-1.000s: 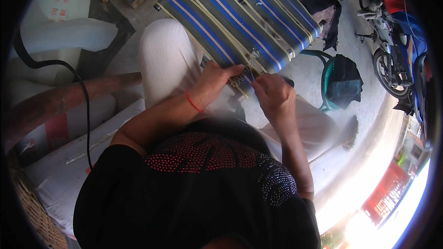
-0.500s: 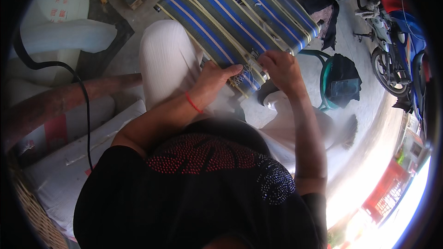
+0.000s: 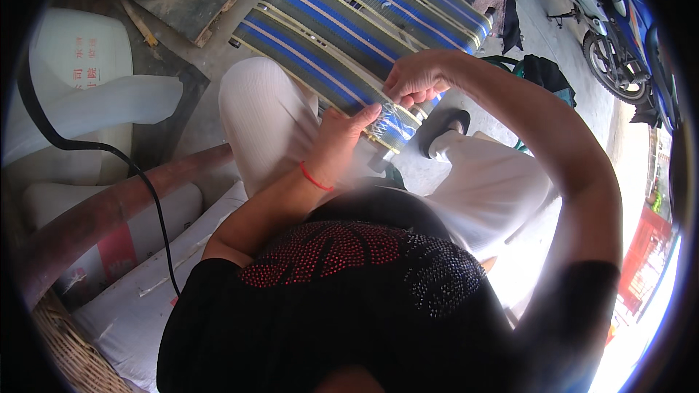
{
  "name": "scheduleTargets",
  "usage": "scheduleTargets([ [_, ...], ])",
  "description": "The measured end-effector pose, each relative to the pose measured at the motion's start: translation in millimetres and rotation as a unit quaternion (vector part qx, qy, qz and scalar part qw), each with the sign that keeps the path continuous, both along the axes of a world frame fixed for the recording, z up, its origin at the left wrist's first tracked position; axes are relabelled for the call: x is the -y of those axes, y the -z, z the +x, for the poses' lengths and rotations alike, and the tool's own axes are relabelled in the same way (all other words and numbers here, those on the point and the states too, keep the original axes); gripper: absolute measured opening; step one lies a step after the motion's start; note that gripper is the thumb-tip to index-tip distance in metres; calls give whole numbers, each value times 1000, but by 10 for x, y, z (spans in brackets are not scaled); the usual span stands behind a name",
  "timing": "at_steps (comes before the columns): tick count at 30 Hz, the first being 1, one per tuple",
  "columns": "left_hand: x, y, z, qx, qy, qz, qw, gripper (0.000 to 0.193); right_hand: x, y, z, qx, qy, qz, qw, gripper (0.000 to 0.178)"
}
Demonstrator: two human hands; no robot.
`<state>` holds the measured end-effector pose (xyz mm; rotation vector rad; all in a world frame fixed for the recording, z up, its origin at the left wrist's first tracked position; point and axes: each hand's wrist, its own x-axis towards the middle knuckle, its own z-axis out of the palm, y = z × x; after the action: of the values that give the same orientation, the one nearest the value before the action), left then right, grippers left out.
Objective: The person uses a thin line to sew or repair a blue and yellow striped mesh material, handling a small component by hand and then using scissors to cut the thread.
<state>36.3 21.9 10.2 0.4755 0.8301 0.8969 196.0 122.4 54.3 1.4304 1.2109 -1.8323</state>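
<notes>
1. The striped cloth lies slantwise ahead of the person, its near-left edge running just beyond the pale-trousered knee. Pale crisscross lacing covers the near corner.

2. The left hand, a red string at its wrist, has stayed by that corner. Its grip is clamped on the cloth's edge – thumb lying on top, the other fingers mostly hidden.

3. The right hand has changed most. Half a second ago it was beside the right edge with its forearm reaching up from below; now it sits over the cloth, just above the lacing, with the elbow swung well out to the side.

4. The right grip is curled, fingertips bent inward. Whether it pinches a thread I cannot tell – anything that fine is lost at this size.

5. The whole view has shifted too: the motorbike sits higher, and the dark shoe on the floor shows more fully.

6. For the work in hand, I judge that the left hand is steadying the corner while the right does the moving; the lacing seems to be the spot being worked.
</notes>
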Motion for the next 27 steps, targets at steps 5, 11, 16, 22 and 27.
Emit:
scheduleTargets([
  [5,-34,163,-58,7,45,-1,999,31,14,-43,-78,36,-33,201,978,11],
  [11,-39,69,-33,29,57,-12,998,37,32,-132,-68,-49,285,294,911,17],
  [16,-46,78,-12,26,58,-24,998,42,65,-166,7,-73,290,273,914,15],
  [22,-47,136,-13,-12,72,-8,997,42,80,-60,43,-137,343,309,876,7],
  [27,-49,94,-22,26,64,-11,998,43,66,9,18,-140,369,331,857,10],
])
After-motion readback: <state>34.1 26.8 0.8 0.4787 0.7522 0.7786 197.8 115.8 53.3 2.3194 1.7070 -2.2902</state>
